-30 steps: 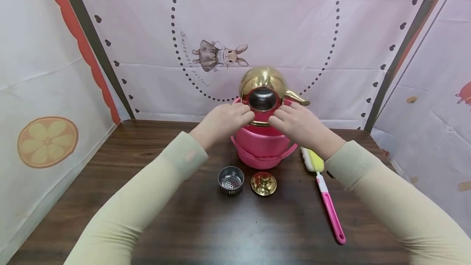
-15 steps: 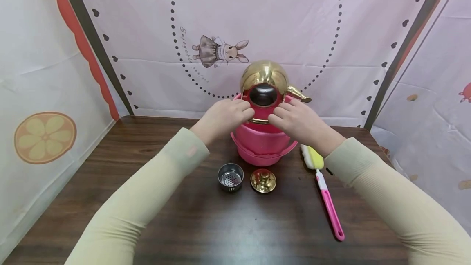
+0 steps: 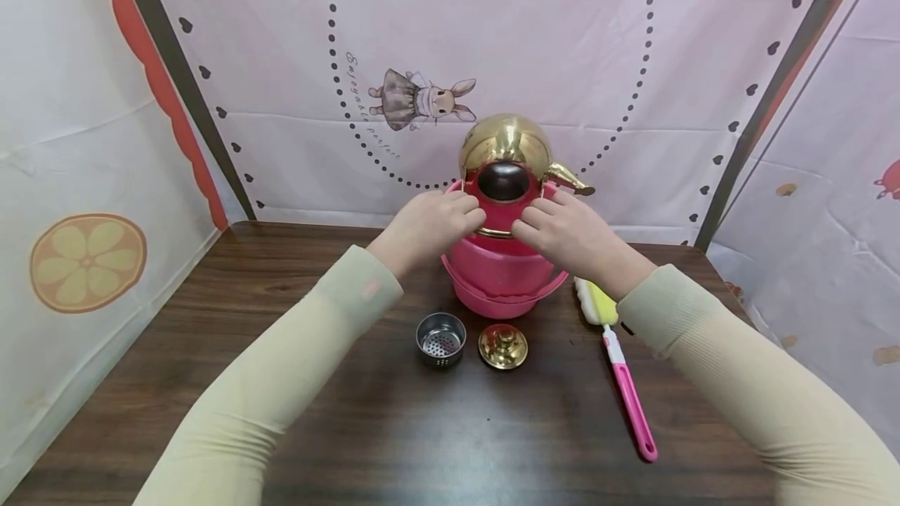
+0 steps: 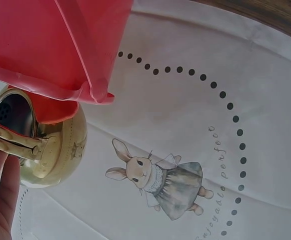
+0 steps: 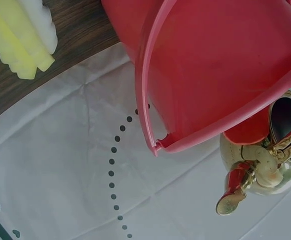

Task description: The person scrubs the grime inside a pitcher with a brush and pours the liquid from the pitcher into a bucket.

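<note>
A shiny gold teapot [image 3: 506, 145] is tipped over the back of a pink bucket [image 3: 495, 279], its dark round opening [image 3: 503, 181] facing me. Its spout [image 3: 568, 178] points right. My left hand [image 3: 439, 219] and right hand [image 3: 555, 221] both grip the teapot's gold handle [image 3: 494, 233], one at each side. In the left wrist view, fingers [image 4: 5, 187] of the left hand curl at the handle near the strainer-like holes inside. The right wrist view shows the spout [image 5: 233, 192] below the bucket's rim, while the right hand itself is out of that view.
On the dark wooden table [image 3: 394, 428] in front of the bucket stand a small perforated metal strainer [image 3: 441, 340] and a gold teapot lid [image 3: 503, 346]. At the right lies a sponge brush [image 3: 629, 393] with a pink handle. A patterned cloth [image 3: 281, 61] hangs behind.
The head view has shifted slightly. The teapot has risen a little over the bucket and its inside looks darker. Both hands keep their hold on the handle.
</note>
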Demonstrator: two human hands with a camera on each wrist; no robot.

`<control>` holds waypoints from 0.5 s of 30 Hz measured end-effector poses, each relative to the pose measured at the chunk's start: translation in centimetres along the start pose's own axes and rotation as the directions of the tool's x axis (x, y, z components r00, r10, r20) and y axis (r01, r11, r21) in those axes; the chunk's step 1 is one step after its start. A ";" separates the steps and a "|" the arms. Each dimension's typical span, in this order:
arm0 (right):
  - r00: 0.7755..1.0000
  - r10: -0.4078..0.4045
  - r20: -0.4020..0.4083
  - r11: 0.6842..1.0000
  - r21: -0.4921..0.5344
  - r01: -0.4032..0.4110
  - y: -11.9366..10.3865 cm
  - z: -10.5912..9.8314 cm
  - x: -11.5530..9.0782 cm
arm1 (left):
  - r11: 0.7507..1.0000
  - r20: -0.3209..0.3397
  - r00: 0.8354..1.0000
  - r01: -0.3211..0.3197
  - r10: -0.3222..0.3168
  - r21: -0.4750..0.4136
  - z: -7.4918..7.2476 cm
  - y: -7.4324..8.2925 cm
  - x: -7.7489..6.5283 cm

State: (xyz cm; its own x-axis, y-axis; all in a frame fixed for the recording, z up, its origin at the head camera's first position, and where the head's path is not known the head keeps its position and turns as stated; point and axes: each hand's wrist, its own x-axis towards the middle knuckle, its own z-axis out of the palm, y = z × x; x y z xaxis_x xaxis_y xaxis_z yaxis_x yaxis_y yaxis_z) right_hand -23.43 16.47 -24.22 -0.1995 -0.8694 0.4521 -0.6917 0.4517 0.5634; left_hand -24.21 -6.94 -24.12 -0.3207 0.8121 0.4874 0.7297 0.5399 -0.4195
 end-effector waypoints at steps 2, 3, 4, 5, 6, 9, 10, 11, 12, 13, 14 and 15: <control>1.000 -0.001 -0.004 1.000 -0.003 0.001 0.0 0.1 0.0 | 1.000 -0.006 1.000 -0.001 0.001 -0.011 0.0 0.0 0.0; 1.000 -0.002 -0.005 1.000 -0.006 0.002 0.0 0.1 0.0 | 1.000 -0.006 1.000 0.001 -0.001 -0.015 0.0 0.0 0.0; 1.000 -0.001 -0.004 1.000 -0.009 0.001 0.0 0.1 0.0 | 1.000 -0.008 1.000 0.002 -0.002 -0.015 0.0 0.0 0.0; 1.000 0.000 -0.002 1.000 -0.014 0.000 0.0 0.1 0.0 | 1.000 -0.011 1.000 0.004 -0.004 -0.015 0.0 -0.1 0.1; 1.000 0.002 0.000 1.000 -0.019 -0.002 0.0 0.2 0.0 | 1.000 -0.017 1.000 0.005 -0.006 -0.017 0.0 -0.1 0.1; 1.000 0.008 0.007 1.000 -0.029 -0.008 0.0 0.2 0.0 | 1.000 -0.038 0.999 0.002 -0.002 -0.011 0.2 -0.1 0.2; 1.000 0.010 0.011 0.999 -0.032 -0.010 0.0 0.2 -0.1 | 1.000 -0.046 0.999 -0.002 0.001 -0.010 0.2 -0.1 0.3; 1.000 0.010 0.012 0.999 -0.035 -0.010 0.0 0.2 -0.1 | 1.000 -0.053 0.999 -0.005 0.004 -0.012 0.3 -0.1 0.3; 1.000 0.010 0.013 0.999 -0.036 -0.009 0.0 0.2 -0.1 | 1.000 -0.058 0.998 -0.008 0.007 -0.014 0.4 -0.1 0.3; 1.000 0.008 0.012 0.999 -0.037 -0.008 0.0 0.3 -0.1 | 1.000 -0.062 0.998 -0.009 0.008 -0.015 0.4 -0.1 0.3; 1.000 0.007 0.011 0.999 -0.039 -0.006 0.0 0.3 -0.2 | 1.000 -0.067 0.998 -0.010 0.009 -0.013 0.5 -0.1 0.4; 1.000 0.005 0.009 0.999 -0.042 -0.005 0.0 0.4 -0.2 | 1.000 -0.071 0.997 -0.010 0.009 -0.012 0.6 -0.1 0.4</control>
State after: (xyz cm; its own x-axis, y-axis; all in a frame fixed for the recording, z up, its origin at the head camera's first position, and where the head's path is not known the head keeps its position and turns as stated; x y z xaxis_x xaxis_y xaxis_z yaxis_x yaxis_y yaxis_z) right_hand -23.67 16.62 -24.58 -0.2097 -0.8688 0.4486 -0.6607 0.4641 0.5900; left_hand -24.74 -6.57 -24.35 -0.2703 0.7990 0.5372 0.7401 0.5293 -0.4148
